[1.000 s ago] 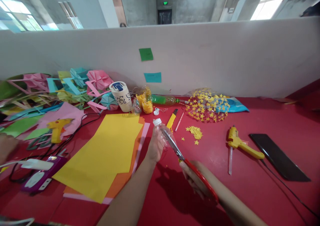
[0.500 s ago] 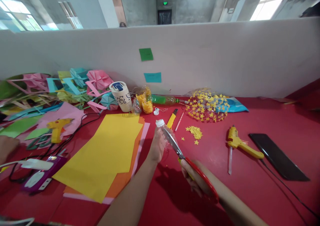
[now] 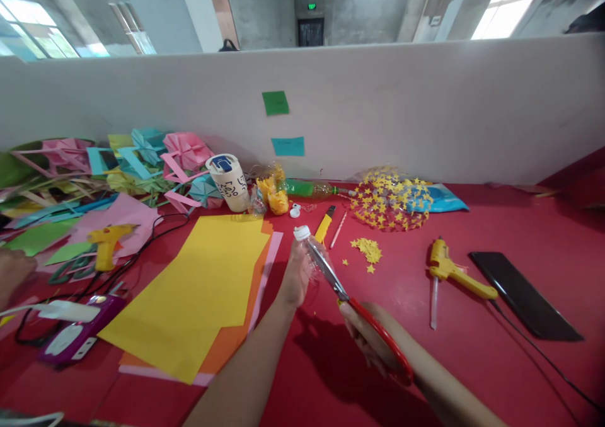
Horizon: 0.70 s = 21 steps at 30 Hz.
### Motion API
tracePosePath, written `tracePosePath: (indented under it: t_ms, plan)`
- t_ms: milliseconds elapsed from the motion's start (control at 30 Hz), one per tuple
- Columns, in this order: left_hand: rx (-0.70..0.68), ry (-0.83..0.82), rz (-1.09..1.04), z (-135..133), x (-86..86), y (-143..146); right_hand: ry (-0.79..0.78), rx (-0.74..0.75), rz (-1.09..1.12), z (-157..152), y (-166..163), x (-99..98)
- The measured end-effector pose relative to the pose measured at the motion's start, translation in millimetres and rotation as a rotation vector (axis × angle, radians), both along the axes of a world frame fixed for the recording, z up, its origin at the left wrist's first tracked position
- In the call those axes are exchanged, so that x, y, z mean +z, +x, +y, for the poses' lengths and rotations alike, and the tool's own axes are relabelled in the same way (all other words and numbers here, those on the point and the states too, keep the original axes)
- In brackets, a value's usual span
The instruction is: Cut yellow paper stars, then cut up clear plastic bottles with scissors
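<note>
My left hand (image 3: 296,274) is closed around a clear plastic bottle piece (image 3: 314,264) with a white cap (image 3: 301,232) at its top. In my right hand (image 3: 367,334) is a pair of scissors (image 3: 348,298) with red handles, its fingers wrapped round them. The metal blades lie against the clear plastic, close below the cap, and look nearly closed. Just beyond the bottle piece lie a yellow utility knife (image 3: 324,225) and a thin striped stick (image 3: 338,230). Yellow paper stars (image 3: 367,249) are heaped to the right.
Yellow sheets (image 3: 203,288) lie left of my arm. On the right are a yellow glue gun (image 3: 442,264) and a black phone-like slab (image 3: 522,295). A star-covered clear dome (image 3: 391,200), green bottle (image 3: 307,188) and white cup (image 3: 229,182) stand behind. Another person's hand (image 3: 14,273) is at far left.
The scissor blades look slightly more closed against the plastic. My hands hold nearly the same place. The other person's hand at far left has shifted slightly.
</note>
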State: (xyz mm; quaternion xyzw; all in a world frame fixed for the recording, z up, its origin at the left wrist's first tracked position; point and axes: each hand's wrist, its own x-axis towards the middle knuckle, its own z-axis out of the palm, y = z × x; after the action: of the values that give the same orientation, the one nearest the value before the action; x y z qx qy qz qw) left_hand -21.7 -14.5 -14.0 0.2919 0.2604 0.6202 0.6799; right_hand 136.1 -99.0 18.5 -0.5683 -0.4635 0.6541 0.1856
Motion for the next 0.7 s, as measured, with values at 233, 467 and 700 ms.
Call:
tracePosePath:
  t_ms: [233, 467, 700]
  plan:
    - [0.007, 0.011, 0.026, 1, 1.0, -1, 0.018, 0.036, -0.017, 1, 2, 2.1]
    - [0.005, -0.087, -0.056, 5, 3.2, -4, 0.007, 0.028, 0.086, -1, 6, -10.2]
    - [0.067, -0.258, -0.157, 14, 8.1, -20, 0.176, -0.024, 0.108, 4, 21, 0.3]
